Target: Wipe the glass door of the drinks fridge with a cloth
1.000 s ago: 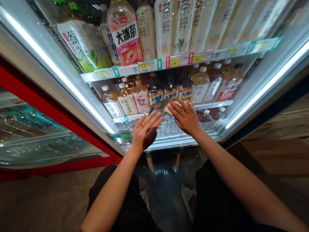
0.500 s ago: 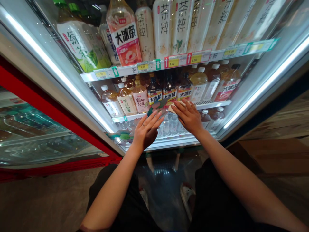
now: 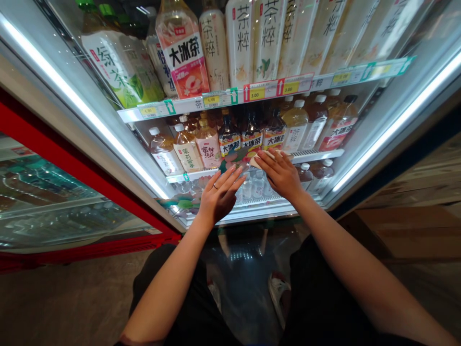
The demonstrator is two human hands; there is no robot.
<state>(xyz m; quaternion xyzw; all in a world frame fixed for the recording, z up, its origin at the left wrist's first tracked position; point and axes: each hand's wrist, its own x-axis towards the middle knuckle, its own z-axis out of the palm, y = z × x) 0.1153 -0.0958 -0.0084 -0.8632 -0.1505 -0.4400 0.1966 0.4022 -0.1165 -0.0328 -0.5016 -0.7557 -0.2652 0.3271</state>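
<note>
Head view, looking forward and down into a drinks cooler (image 3: 108, 139), with a red-framed glass door (image 3: 54, 163) at far left showing reflected bottles. Bottles of jasmine tea (image 3: 187, 151) stand on the lower shelf (image 3: 317, 154), left of both hands. The left hand (image 3: 219, 194), wearing a ring (image 3: 215, 186), is open, its fingers straight and spread, the tips just short of a flat teal-and-pink patterned piece (image 3: 233, 161) at the shelf edge. Small water bottles (image 3: 248, 187) stand below and beyond the hands. Further right, the right hand (image 3: 281, 175) is the nearer hand to a pale folded item (image 3: 268, 154), perhaps cloth or paper; the picture does not settle which. Its slightly curved fingers lie on the item, which sits far of the knuckles along the shelf edge, its long axis running roughly left to right. Whether they grip it, I cannot tell. Amber tea bottles (image 3: 313, 120) fill the shelf beyond, and a wooden panel (image 3: 406, 230) closes the far right.
</note>
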